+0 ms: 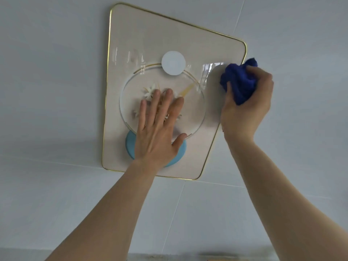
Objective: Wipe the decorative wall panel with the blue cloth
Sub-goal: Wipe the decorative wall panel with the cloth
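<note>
The decorative wall panel (143, 38) is a beige, glossy rectangle with a thin gold rim, hanging on a pale tiled wall. It bears a white disc, a gold ring with white flowers and a light blue disc at the bottom. My left hand (160, 127) lies flat on its lower middle, fingers spread, covering part of the ring and the blue disc. My right hand (246, 102) grips the bunched blue cloth (240, 81) and presses it against the panel's right edge, about halfway up.
Pale grey wall tiles (56, 91) with thin grout lines surround the panel. A strip of some ledge or surface shows at the very bottom edge of the view, blurred.
</note>
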`<state>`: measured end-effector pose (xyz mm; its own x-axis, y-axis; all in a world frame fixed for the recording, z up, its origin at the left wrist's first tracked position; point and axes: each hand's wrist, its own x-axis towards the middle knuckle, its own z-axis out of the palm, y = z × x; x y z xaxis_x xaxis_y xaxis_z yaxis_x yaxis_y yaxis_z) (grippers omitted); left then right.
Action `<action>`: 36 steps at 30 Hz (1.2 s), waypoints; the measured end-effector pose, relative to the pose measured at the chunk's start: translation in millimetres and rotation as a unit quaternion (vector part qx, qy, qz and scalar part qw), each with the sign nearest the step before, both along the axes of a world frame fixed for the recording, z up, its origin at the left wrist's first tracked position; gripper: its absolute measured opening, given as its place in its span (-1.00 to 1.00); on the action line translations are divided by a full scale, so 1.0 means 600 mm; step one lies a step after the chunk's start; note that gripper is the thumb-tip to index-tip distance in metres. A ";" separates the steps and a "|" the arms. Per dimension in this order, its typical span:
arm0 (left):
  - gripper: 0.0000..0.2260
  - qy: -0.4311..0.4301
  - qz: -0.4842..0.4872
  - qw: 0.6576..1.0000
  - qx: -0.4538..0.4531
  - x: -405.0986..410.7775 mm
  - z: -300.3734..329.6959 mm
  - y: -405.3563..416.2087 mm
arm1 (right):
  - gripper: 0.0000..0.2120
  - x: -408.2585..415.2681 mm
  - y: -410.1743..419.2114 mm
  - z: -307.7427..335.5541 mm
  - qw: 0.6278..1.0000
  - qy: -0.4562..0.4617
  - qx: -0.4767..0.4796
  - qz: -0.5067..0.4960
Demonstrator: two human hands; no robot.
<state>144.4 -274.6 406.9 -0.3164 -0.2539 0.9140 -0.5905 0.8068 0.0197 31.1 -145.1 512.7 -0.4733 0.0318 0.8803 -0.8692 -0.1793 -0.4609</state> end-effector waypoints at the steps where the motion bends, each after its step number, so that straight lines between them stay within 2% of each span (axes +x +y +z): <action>1: -0.21 0.003 0.000 1.000 -0.005 -0.004 -0.004 -0.006 | -0.41 -0.005 -0.012 -0.008 0.999 0.032 0.029 -0.020; 3: -0.20 0.012 -0.007 1.000 -0.010 -0.009 -0.010 -0.016 | -0.32 -0.017 -0.030 -0.032 0.989 0.094 0.096 -0.059; 5: -0.18 0.016 -0.009 1.000 -0.014 -0.016 -0.015 -0.027 | -0.41 -0.032 -0.045 -0.060 0.973 0.158 0.141 -0.091; 7: -0.17 0.021 -0.012 0.999 -0.021 -0.022 -0.020 -0.037 | -0.50 -0.048 -0.057 -0.084 0.961 0.200 0.156 -0.111; 11: -0.18 0.035 -0.009 0.999 -0.040 -0.033 -0.026 -0.051 | -0.46 -0.069 -0.073 -0.120 0.951 0.237 0.154 -0.122; 15: -0.17 0.051 -0.003 0.998 -0.044 -0.042 -0.030 -0.054 | -0.59 -0.075 -0.086 -0.151 0.955 0.227 0.132 -0.139; 21: -0.17 0.057 0.002 0.997 -0.051 -0.046 -0.031 -0.056 | -0.68 -0.072 -0.088 -0.179 0.954 0.216 0.123 -0.167; 22: -0.17 0.059 0.004 0.997 -0.054 -0.046 -0.031 -0.056 | -0.67 -0.072 -0.084 -0.189 0.952 0.217 0.129 -0.174; 26: -0.17 0.060 -0.004 0.997 -0.052 -0.042 -0.030 -0.052 | -0.45 -0.070 -0.058 -0.226 0.937 0.223 0.173 -0.207; 36: -0.18 0.050 -0.007 0.998 -0.045 -0.031 -0.027 -0.049 | -0.44 -0.035 -0.009 -0.213 0.909 0.231 0.257 -0.235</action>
<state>125.6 -303.8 390.9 -0.2251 -0.1664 0.9600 -0.5784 0.8157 0.0058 9.9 -150.7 385.0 -0.0906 -0.3354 0.9377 -0.9158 0.3980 0.0538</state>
